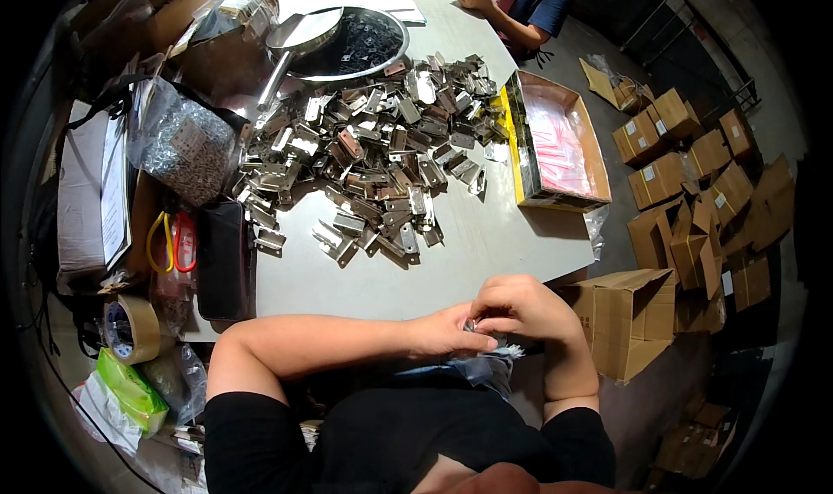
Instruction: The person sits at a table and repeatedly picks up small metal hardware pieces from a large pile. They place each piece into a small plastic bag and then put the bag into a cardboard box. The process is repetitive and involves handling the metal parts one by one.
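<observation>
My left hand (447,331) and my right hand (521,307) meet just off the table's near edge, close to my body. Both are closed, fingers pinched around a small shiny piece (470,325) mostly covered by them; its kind does not show. Under the hands, clear plastic (475,370) and a frayed pale edge (512,352) lie over my lap. Beyond the hands, a wide heap of bent metal brackets (382,160) with holes spreads over the table (468,251).
Behind the heap stands a metal bowl (404,50) of small black parts, a pan (304,31) resting on it. An open box of pink-white packets (555,138) sits right. Left are a bag of screws (186,143), scissors (184,242) and tape (134,327). Across sits another person (529,17); cartons (625,320) fill the right floor.
</observation>
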### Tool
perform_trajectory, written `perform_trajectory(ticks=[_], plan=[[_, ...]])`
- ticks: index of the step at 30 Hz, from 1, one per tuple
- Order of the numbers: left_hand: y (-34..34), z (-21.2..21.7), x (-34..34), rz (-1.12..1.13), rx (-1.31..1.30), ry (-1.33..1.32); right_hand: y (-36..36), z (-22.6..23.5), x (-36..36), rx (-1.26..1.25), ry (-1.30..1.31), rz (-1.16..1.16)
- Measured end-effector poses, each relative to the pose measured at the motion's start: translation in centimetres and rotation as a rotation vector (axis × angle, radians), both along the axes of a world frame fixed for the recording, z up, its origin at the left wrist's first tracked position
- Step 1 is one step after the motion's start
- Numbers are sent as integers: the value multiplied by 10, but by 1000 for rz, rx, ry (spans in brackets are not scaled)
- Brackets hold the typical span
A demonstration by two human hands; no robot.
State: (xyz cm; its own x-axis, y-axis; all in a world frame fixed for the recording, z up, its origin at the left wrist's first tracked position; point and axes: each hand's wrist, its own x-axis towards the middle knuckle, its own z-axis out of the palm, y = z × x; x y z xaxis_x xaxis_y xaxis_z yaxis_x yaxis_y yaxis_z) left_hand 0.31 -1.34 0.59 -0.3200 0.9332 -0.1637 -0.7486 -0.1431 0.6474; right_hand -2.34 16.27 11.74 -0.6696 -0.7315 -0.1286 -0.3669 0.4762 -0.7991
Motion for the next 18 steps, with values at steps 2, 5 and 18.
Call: perform_trajectory(ticks=[2, 5, 18], plan=[[-3, 8, -1, -8, -35, 31, -1, -3, -12, -57, -136, 12], [-6, 17, -3, -6, -84, 116, -2, -17, -50, -20, -45, -304], [-2, 5, -5, 45, -37, 360, -9, -65, -96, 254, 528, -590]])
